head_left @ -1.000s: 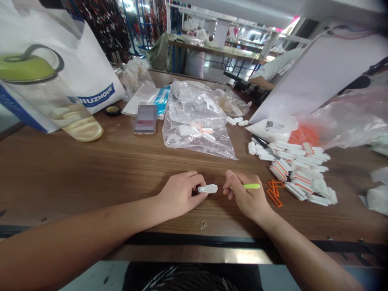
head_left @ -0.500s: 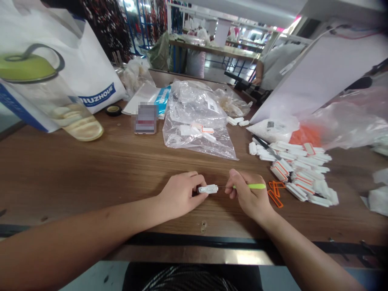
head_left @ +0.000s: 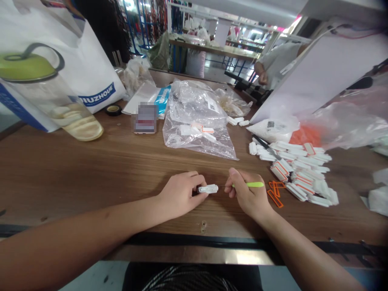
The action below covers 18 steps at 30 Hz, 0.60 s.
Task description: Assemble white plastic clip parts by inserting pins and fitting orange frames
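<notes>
My left hand [head_left: 180, 193] rests on the wooden table [head_left: 91, 173] with its fingers pinched on a small white plastic connector [head_left: 207, 188]. Just to its right, my right hand [head_left: 247, 194] is closed round a thin tool with a lime-green handle [head_left: 254, 184], its fine tip pointing left toward the connector's end. A pile of white connectors [head_left: 298, 169], some with orange frames, lies to the right of my right hand. Two loose orange frames [head_left: 274, 191] sit beside that hand.
A clear plastic bag [head_left: 197, 117] with a few parts lies mid-table. A green-lidded jar [head_left: 51, 97], a white shopping bag [head_left: 87, 68], a tape roll [head_left: 113, 109] and a phone [head_left: 145, 118] stand at the left. More bags [head_left: 342, 121] crowd the right. Another person [head_left: 273, 66] works behind.
My right hand slid slightly right with the green tool, then held still. The left hand kept the connector in place. The person behind shifted.
</notes>
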Motion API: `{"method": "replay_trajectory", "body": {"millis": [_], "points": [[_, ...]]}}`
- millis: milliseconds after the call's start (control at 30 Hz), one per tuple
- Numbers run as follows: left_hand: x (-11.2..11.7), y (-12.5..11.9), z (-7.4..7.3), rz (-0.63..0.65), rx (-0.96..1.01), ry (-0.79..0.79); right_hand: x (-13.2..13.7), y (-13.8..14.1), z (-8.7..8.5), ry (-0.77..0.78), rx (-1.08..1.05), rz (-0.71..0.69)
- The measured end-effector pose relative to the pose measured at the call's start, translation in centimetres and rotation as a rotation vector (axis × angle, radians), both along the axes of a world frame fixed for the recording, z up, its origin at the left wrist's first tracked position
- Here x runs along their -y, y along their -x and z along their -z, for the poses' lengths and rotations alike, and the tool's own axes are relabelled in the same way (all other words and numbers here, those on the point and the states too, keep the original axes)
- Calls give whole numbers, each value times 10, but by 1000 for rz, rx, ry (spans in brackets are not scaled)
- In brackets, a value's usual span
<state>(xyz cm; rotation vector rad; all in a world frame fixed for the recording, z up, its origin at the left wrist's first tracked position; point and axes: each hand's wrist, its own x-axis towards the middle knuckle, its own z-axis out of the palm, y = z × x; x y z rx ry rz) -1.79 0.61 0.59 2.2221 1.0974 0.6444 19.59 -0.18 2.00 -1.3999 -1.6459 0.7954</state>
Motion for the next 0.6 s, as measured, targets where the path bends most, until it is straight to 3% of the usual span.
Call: {"method": "replay_trajectory", "body": {"millis": [367,600], "points": [[0,0,-1,0,11,1,0,5,-6,-76,202,-67],[0,-1,-1,-9,0,9,2,-2,-4,-60,38,-15]]}}
